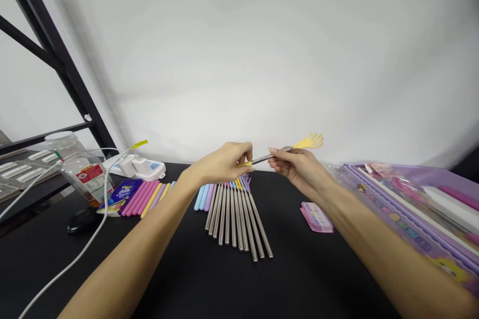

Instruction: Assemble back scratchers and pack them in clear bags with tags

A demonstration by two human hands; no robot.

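Observation:
A back scratcher [264, 158] with a metal rod and a yellow hand-shaped head is held up above the table, tilted up to the right. My left hand [230, 162] is closed round its yellow end, mostly hiding it. Thumb and fingers of my right hand [297, 167] pinch the rod just below the yellow head. Under my left hand several metal rods [239, 219] with coloured hand-shaped heads lie fanned out. Blue and purple handles [204, 197] lie beside them, and pink and yellow handles [144, 198] lie farther left, partly behind my left forearm.
At left stand a clear plastic jar [80, 164], a snack packet [121, 197], a power strip [153, 169] and a black mouse [83, 220], with a white cable [101, 224] crossing. Small pink cards [316, 217] lie near my right forearm. A purple box [355, 167] of packaged items fills the right.

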